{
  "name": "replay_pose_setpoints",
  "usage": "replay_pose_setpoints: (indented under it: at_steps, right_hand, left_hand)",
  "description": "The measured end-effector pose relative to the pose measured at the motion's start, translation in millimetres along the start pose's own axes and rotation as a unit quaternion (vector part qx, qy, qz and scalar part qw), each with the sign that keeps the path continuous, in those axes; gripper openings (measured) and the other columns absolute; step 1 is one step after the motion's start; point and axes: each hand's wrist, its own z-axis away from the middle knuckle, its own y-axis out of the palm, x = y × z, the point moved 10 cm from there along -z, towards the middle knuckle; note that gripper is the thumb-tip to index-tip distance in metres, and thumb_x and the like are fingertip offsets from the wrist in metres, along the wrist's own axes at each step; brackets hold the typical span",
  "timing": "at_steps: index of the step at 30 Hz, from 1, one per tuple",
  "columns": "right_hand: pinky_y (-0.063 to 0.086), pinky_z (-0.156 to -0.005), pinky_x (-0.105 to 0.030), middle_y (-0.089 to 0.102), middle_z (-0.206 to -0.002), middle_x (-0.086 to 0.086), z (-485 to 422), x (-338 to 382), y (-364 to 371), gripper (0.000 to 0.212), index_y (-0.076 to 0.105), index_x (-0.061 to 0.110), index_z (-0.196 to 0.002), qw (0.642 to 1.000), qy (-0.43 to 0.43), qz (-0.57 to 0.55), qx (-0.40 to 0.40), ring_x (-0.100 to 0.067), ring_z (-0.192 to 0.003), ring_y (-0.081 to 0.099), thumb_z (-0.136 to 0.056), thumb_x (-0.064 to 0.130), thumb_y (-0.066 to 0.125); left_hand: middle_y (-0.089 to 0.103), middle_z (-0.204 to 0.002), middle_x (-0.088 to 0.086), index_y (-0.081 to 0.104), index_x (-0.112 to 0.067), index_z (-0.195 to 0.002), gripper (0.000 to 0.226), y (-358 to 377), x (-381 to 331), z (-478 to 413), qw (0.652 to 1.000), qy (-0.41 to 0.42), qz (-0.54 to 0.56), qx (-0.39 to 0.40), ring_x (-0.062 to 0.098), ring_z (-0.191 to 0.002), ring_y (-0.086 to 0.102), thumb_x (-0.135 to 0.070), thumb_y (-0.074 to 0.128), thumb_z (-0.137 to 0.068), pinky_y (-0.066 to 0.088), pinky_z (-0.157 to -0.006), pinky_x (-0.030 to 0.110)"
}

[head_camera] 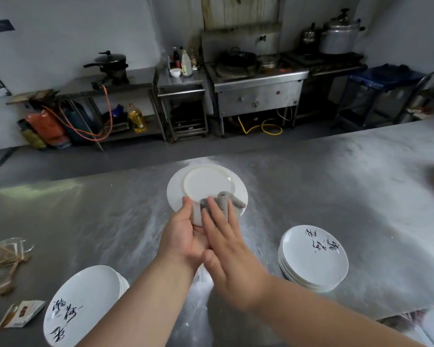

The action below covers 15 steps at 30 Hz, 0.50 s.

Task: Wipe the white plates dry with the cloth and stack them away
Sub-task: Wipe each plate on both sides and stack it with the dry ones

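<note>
While I stood by the long steel table (311,186), scuffed pale across its top, two piles of white plates sat on it: the left stack (85,304) at the near edge and the right stack (313,259) well apart from it, beyond the person's arms. Between them, held up off the table and tipped away, was a single plate (206,181), turned bottom-up so its foot ring showed. The left hand (183,234) grasped its near rim, thumb lying on the underside, fingers hidden beneath. The right hand (226,246) lay flat, fingers straight, pressing a crumpled grey cloth (226,200) against the plate's back at the lower right of the ring.

To my eye the underside was being dried. Doing it well would mean sweeping the cloth right round the groove beside the foot ring, where water tends to sit. The plate should turn through the gripping hand so no arc is missed. The pressure wants to stay light enough that the rim does not slip from that one-handed hold.

Black brushed characters ran across the top plate of each stack, but I could not read them with any confidence. A tiny mark beside the held plate's foot ring was too small to make out.
</note>
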Motion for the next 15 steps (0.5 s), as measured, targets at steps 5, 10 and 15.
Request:
replay_pose_setpoints:
  at_steps: [5,10,15]
  right_hand:
    - [0.024,-0.123,-0.024,0.032,-0.165,0.012,10,-88,-62,0.064,0.038,0.026,-0.159,0.968,0.222,-0.042,-0.107,0.012,-0.147,0.024,-0.106,0.059,0.029]
    - [0.057,-0.057,-0.036,0.07,-0.073,-0.008,55,-170,-117,0.029,0.066,0.013,-0.101,0.854,0.46,-0.21,-0.121,-0.026,-0.055,0.062,-0.106,0.037,0.051]
    - [0.035,-0.048,-0.025,0.047,-0.063,-0.01,102,-201,-121,0.048,0.047,0.011,-0.071,0.801,0.525,-0.288,0.003,-0.022,-0.05,0.035,-0.107,0.043,0.054]
  left_hand:
    - [0.072,-0.128,0.019,0.06,-0.005,-0.134,0.045,6,-3,-3,0.997,0.066,-0.039,0.017,0.035,-0.114,0.072,-0.037,0.037,-0.112,0.054,-0.099,0.052]
    - [0.076,-0.12,0.012,0.064,-0.012,-0.13,0.034,-1,33,-19,0.998,0.019,-0.058,-0.01,0.027,-0.097,0.078,-0.031,0.046,-0.109,0.066,-0.069,0.043]
    - [0.075,-0.124,0.013,0.062,-0.011,-0.135,0.036,13,93,-44,0.988,-0.065,-0.137,0.013,0.028,-0.101,0.077,-0.03,0.048,-0.108,0.064,-0.067,0.041]
